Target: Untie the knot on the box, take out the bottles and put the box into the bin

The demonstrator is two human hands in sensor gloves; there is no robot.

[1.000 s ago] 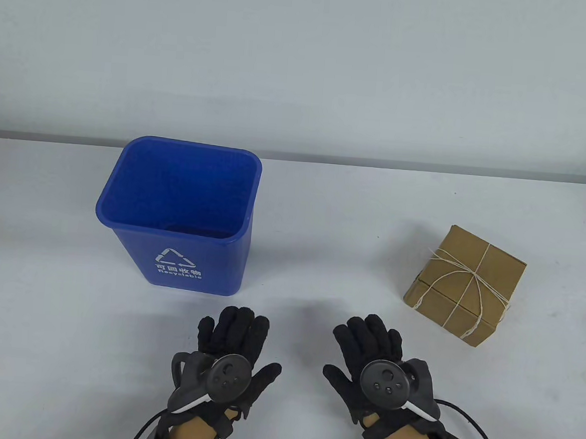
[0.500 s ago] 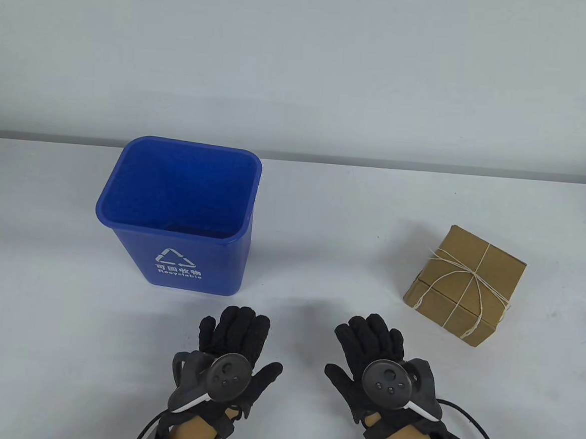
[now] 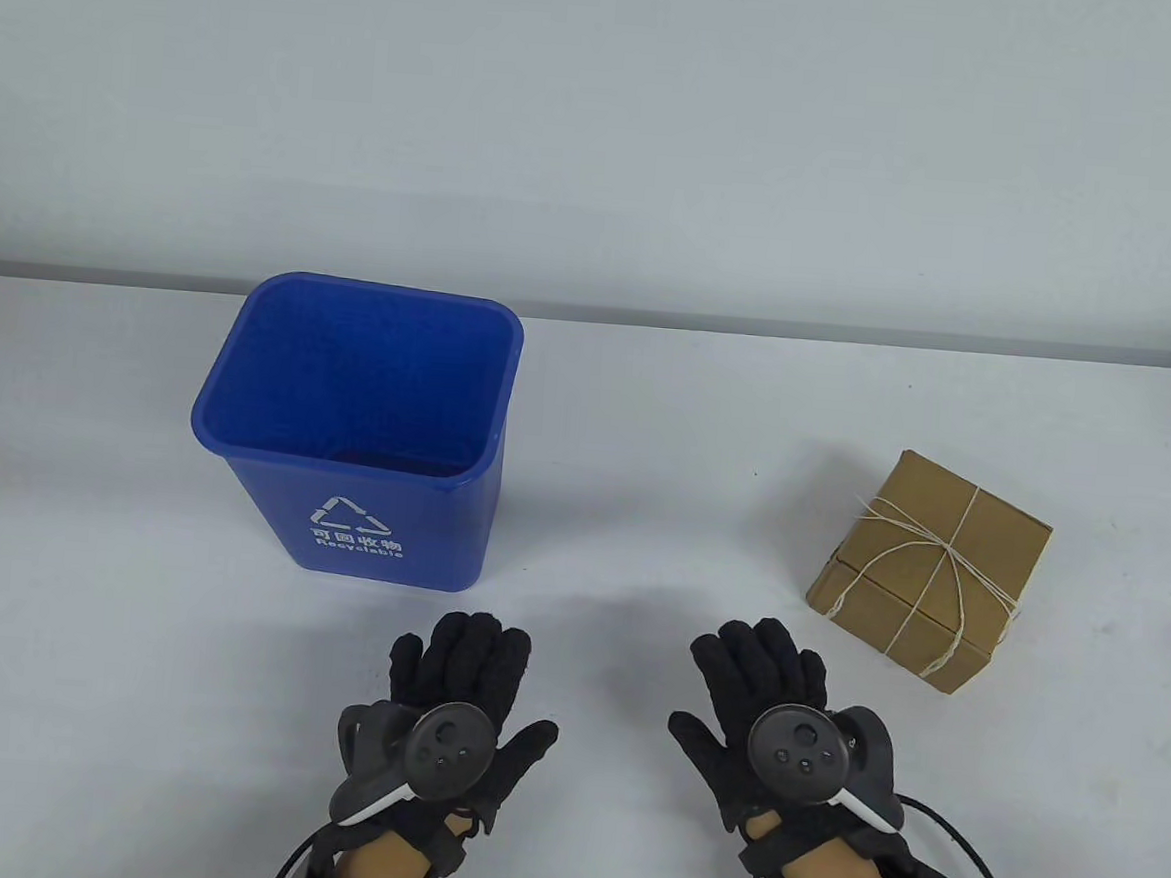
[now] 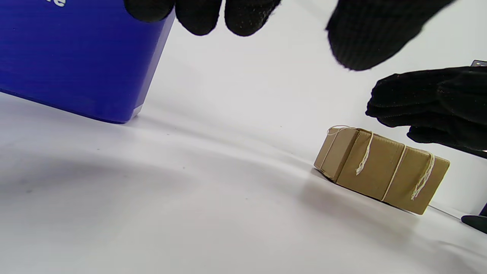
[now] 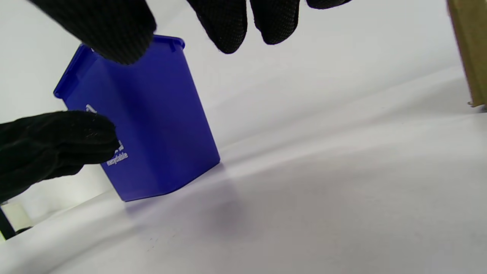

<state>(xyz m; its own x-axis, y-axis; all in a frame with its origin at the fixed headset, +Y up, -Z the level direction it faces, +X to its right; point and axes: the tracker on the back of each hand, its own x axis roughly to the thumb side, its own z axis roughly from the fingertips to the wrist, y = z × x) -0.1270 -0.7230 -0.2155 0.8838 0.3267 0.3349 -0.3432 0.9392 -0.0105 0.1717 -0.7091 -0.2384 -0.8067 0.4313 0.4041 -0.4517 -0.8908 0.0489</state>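
A brown cardboard box tied crosswise with pale twine sits closed on the right of the white table; it also shows low in the left wrist view as the box. A blue recycling bin stands upright at the left, its inside in shadow. My left hand hovers near the front edge, fingers straight, holding nothing. My right hand hovers beside it, left and in front of the box, fingers relaxed and empty. No bottles are visible.
The white table runs back to a grey wall. The bin wall fills the left of the right wrist view. Black cables trail from the right wrist at the bottom edge.
My right hand has shifted a little to the right and forward, toward the box. My left hand moved slightly left. Box and bin have not moved.
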